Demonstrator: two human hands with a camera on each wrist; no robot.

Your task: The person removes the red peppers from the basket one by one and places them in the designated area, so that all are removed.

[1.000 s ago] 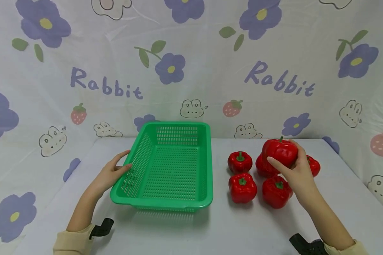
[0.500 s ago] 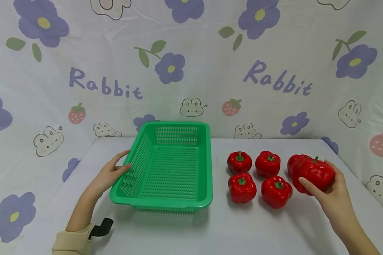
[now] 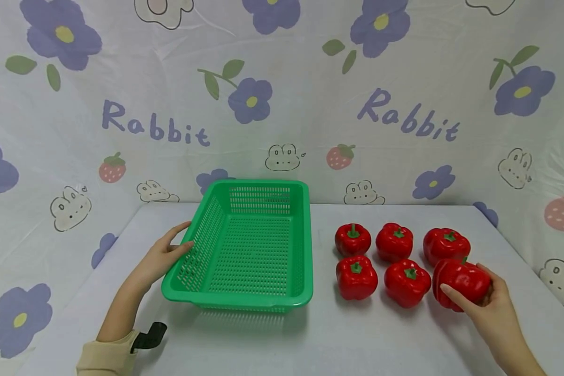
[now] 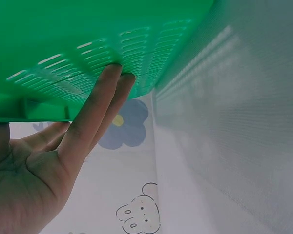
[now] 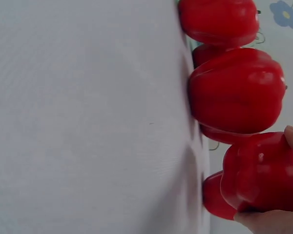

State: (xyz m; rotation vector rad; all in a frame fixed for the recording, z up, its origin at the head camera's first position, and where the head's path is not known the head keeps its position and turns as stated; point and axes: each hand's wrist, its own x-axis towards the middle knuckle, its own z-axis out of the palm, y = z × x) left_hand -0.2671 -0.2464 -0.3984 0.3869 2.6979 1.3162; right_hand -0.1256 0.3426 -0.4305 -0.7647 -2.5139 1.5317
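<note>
A pale tabletop (image 3: 310,344) is backed and flanked by a draped white cloth (image 3: 310,68) on which purple flowers, green leaves, strawberries, small outlined rabbits and the word "Rabbit" in purple script are printed, and the whole scene is evenly and softly lit.

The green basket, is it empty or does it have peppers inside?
Empty: the green basket shows only its bare slotted floor, and all six red peppers sit outside it.
</note>
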